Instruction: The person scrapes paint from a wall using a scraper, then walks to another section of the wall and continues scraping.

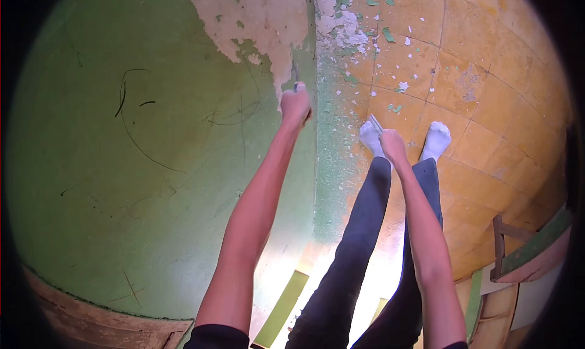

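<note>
My left hand (pixel 295 106) is closed around a thin scraper (pixel 297 75), with its blade against the green wall (pixel 164 142) at the lower edge of a bare patch (pixel 262 20). Blur and the fist hide most of that tool. Held lower and to the right, my right hand (pixel 393 145) is wrapped round a flat grey metal tool (pixel 376 123) that points up and left. Its exact kind is not clear. This second tool appears in front of one of my white-socked feet (pixel 370 139), away from the wall.
Green and white paint flakes (pixel 388 35) lie scattered over the orange tiled floor (pixel 469 142). Dusty green crumbs (pixel 332 166) line the wall's foot. A wooden piece of furniture (pixel 498 245) stands at lower right. Dark scribbles (pixel 125 93) mark the wall.
</note>
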Motion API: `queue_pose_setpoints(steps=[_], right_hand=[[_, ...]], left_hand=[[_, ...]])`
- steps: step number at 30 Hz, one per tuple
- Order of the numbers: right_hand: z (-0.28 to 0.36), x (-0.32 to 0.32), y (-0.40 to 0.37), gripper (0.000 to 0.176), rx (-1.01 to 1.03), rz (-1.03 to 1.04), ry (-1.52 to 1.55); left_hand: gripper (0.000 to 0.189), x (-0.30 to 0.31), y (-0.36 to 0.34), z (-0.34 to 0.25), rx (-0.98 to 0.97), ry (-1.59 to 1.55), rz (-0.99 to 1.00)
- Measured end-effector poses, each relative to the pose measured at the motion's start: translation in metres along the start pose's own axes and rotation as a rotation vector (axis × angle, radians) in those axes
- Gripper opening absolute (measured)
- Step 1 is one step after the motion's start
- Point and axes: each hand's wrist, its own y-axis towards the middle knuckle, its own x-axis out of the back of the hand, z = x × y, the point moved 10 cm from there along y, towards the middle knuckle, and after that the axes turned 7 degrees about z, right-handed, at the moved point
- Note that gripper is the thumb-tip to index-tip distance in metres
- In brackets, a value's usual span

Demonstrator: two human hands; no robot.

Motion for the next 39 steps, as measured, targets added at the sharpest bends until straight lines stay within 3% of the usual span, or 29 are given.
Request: queue_pose_setpoints(steps=[3,4,6,9,12,15,18,21,24,26,28,32,39], right_hand=[[-0.015,0.001,0.011,0.037,-0.111,0.147,-0.307],[-0.015,0.005,0.009,0.039,-0.155,0.224,-0.421],[-0.014,0.018,0.014,0.041,-0.148,0.193,-0.377],[-0.034,0.025,0.011,0.042,-0.145,0.169,-0.301],[-0.057,0.028,0.007,0.042,-0.133,0.196,-0.277],[-0.095,0.015,-0.001,0.041,-0.146,0.227,-0.282],[-0.117,0.015,-0.010,0.040,-0.174,0.221,-0.286],[-0.116,0.011,-0.021,0.040,-0.180,0.241,-0.274],[-0.119,0.002,-0.026,0.041,-0.159,0.264,-0.266],[-0.119,0.004,-0.026,0.040,-0.151,0.254,-0.238],[-0.112,0.009,-0.031,0.040,-0.154,0.235,-0.181],[-0.110,0.010,-0.034,0.040,-0.154,0.215,-0.130],[-0.131,0.005,-0.029,0.040,-0.164,0.192,-0.135]], left_hand=[[0.046,0.018,-0.046,0.005,0.096,-0.101,0.048],[0.046,0.022,-0.037,0.007,0.041,-0.041,0.003],[0.046,0.021,-0.013,0.013,-0.066,0.067,-0.081],[0.053,-0.001,0.037,0.014,0.029,0.186,-0.181],[0.053,-0.012,0.055,0.013,-0.022,0.213,-0.226],[0.052,0.000,-0.016,0.004,0.030,-0.097,-0.058],[0.041,0.027,-0.047,-0.001,0.050,-0.157,-0.059],[0.040,0.002,0.013,-0.023,-0.021,-0.098,0.019],[0.041,-0.026,0.082,-0.008,0.037,-0.036,-0.016],[0.042,-0.036,0.076,0.000,0.004,0.027,-0.112],[0.043,-0.022,0.006,-0.006,-0.014,-0.056,-0.047],[0.035,0.013,-0.058,0.000,-0.007,-0.108,0.037],[0.020,-0.017,-0.046,-0.014,0.114,-0.519,0.270]])
